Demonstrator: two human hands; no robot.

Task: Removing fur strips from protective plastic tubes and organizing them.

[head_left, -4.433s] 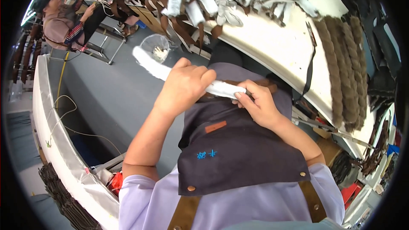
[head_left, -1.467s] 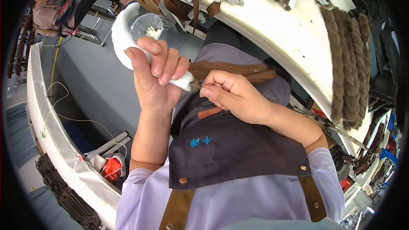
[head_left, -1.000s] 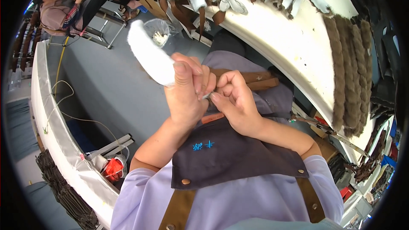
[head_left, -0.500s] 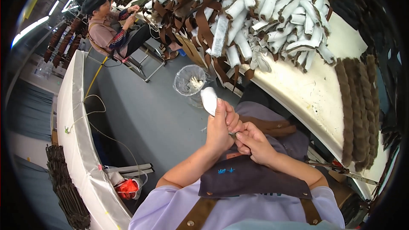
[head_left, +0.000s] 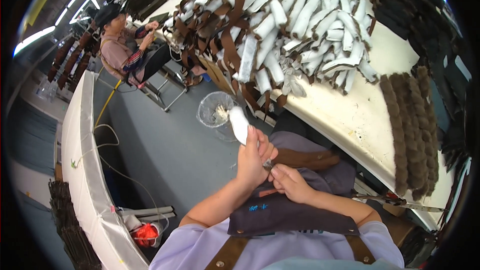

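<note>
A white strip (head_left: 239,123) sticks up from the fist of my left hand (head_left: 251,157); it looks like the white-backed fur strips heaped on the table. My left fingers are wrapped round it, thumb up along its side. Just below and to the right, my right hand (head_left: 292,182) is closed in a pinch against the strip's lower end. A little grey-brown fur shows between the two hands. Most of the strip's lower part is hidden by my fingers. Both hands are above my dark apron (head_left: 295,212).
A heap of white-backed fur strips (head_left: 300,15) with brown ribbons covers the table (head_left: 345,115). Brown fur strips (head_left: 410,130) lie at its right. A bin with a clear liner (head_left: 216,107) stands beyond my hands. Another person (head_left: 120,45) sits far left. A white board-like edge (head_left: 82,135) runs along the left.
The whole view has shifted slightly, so the table and bin appear further left. My hands keep hold of the strip, and a bit of fur now shows between them.
</note>
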